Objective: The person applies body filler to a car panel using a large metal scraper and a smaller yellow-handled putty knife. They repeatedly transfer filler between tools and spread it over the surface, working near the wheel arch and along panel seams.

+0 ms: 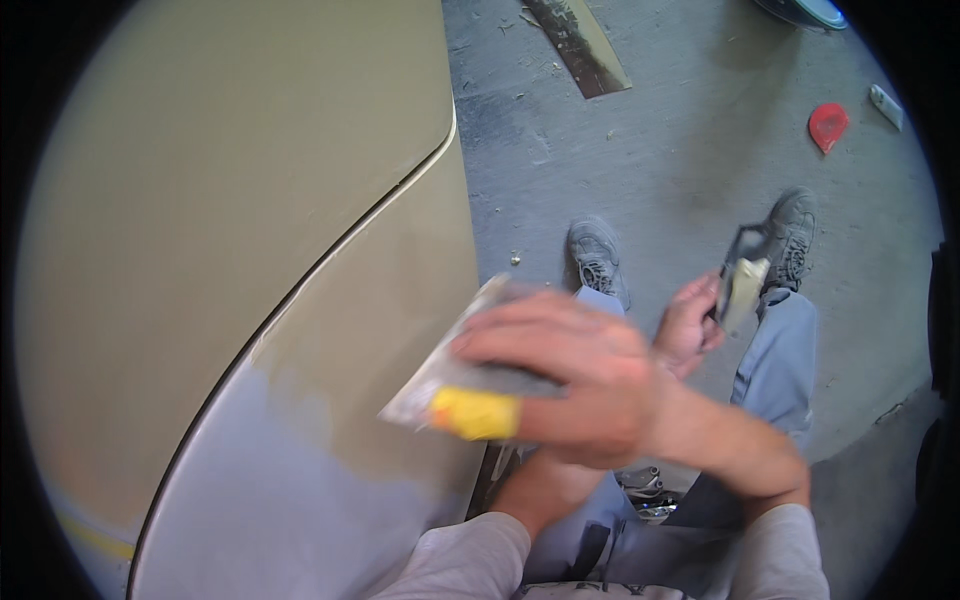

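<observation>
My arms cross. My right hand [590, 375], blurred by motion, reaches left and grips a wide flat filler spreader [408, 400] with a pale smeared edge. A yellow wrap [475, 413] covers the thumb of that hand. The spreader is at the right side of a curved tan and pale grey vehicle panel [300, 450]; whether its edge touches cannot be told. Beneath the right arm, my left forearm passes to the right, where my left hand [690, 318] holds a dark flat mixing board [735, 315] bearing a lump of cream putty [748, 282].
A larger tan panel [230, 150] lies beyond a dark curved gap. On the grey floor are a stained strip [585, 50], a red teardrop-shaped piece [828, 127], a white tube [886, 107] and a dark round container [805, 10]. My shoes [595, 255] stand below the hands.
</observation>
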Tool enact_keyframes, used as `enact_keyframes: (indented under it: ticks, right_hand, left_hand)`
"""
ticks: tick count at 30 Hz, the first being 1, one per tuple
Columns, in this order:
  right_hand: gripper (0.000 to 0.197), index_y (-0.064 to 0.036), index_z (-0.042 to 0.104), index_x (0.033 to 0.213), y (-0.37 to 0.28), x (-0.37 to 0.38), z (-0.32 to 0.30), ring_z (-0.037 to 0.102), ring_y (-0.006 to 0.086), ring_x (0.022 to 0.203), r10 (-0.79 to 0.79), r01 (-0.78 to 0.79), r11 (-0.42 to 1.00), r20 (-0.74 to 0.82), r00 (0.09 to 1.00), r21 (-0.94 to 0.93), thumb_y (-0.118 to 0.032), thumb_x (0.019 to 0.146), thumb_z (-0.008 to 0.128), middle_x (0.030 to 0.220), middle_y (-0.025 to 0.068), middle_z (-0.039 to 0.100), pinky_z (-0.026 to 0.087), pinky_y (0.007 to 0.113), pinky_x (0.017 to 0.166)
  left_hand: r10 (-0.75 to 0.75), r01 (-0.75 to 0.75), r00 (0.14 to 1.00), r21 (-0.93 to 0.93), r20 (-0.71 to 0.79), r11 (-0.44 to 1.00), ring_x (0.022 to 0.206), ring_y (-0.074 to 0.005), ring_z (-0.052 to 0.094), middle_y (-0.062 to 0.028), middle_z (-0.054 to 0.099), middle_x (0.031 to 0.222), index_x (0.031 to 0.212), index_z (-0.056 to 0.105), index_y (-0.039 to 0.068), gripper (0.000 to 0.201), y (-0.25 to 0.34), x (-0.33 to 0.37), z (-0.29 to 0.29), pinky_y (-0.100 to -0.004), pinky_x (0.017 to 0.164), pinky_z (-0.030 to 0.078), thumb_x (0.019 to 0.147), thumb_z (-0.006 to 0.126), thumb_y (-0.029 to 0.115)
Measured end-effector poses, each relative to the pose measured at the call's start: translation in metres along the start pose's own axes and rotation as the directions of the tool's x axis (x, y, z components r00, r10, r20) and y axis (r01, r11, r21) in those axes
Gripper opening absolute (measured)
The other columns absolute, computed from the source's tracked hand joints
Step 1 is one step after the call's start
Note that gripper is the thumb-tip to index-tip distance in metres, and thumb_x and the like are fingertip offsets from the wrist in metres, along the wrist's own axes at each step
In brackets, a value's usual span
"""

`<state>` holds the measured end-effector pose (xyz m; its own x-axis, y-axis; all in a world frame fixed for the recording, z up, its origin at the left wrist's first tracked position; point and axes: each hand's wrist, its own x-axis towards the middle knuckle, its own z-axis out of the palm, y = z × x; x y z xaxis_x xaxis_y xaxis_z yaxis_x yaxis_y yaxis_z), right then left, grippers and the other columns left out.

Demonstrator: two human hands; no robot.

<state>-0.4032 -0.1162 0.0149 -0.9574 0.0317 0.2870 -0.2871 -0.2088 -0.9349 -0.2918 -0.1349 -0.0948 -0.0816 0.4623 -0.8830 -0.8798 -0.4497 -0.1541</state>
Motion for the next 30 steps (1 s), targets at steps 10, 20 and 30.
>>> enact_keyframes:
  ticks: [10, 20, 30]
  right_hand:
    - [0.038, -0.0120, 0.076, 0.110, -0.007, -0.066, -0.132, 0.060, 0.0330, 0.128, 0.252, 0.146, 0.722, 0.454, 0.855, -0.676, -0.024, 0.077, 0.061, 0.135, 0.0168, 0.063, 0.043, 0.062, 0.114]
    - [0.039, 0.0058, 0.069, 0.113, -0.033, -0.011, -0.141, 0.072, 0.0372, 0.099, 0.260, -0.227, 0.631, -0.074, 0.963, -0.742, 0.003, 0.074, 0.069, 0.107, 0.0177, 0.073, 0.059, 0.048, 0.089]
    - [0.027, 0.0035, 0.076, 0.091, -0.014, 0.084, -0.015, 0.075, 0.0290, 0.076, -0.173, 0.087, 0.942, -0.247, 0.953, -0.323, -0.009, 0.068, 0.070, 0.094, 0.0185, 0.075, 0.062, 0.037, 0.065]
  left_hand:
    - [0.109, -0.020, 0.975, -0.412, 0.195, 0.911, 0.101, -0.0240, 0.072, -0.0116, 0.071, 0.115, 0.139, 0.055, 0.006, 0.034, 0.061, -0.010, 0.027, -0.0376, 0.093, 0.060, 0.111, 0.045, 0.023]
    - [0.207, -0.152, 0.954, -0.244, 0.217, 0.958, 0.049, -0.0048, 0.033, 0.0061, 0.033, 0.057, 0.127, 0.060, 0.010, 0.026, 0.052, 0.003, -0.007, -0.0199, 0.041, 0.026, 0.110, 0.049, 0.026]
    - [0.121, -0.049, 0.952, -0.250, 0.280, 0.967, 0.048, -0.0063, 0.032, 0.0050, 0.038, 0.057, 0.134, 0.061, 0.009, 0.031, 0.032, 0.022, -0.021, -0.0216, 0.042, 0.026, 0.110, 0.045, 0.020]
